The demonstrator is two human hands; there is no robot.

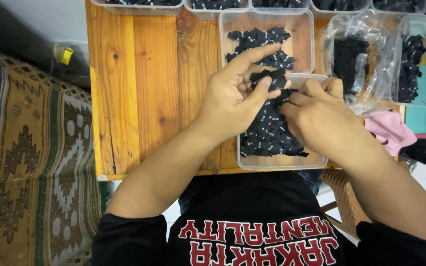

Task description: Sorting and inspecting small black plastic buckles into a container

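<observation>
My left hand is held over a clear plastic tub full of small black fabric labels, and it holds a few of these labels between its fingers. Touching it from the right, my right hand pinches labels from the same pile. Just beyond stands a second clear tub with a thinner scatter of the same black labels. Both tubs rest on a wooden table.
Several more clear tubs of black pieces line the table's far edge. A crumpled clear plastic bag with black pieces lies at the right, a pink cloth below it. A patterned rug covers the floor at left.
</observation>
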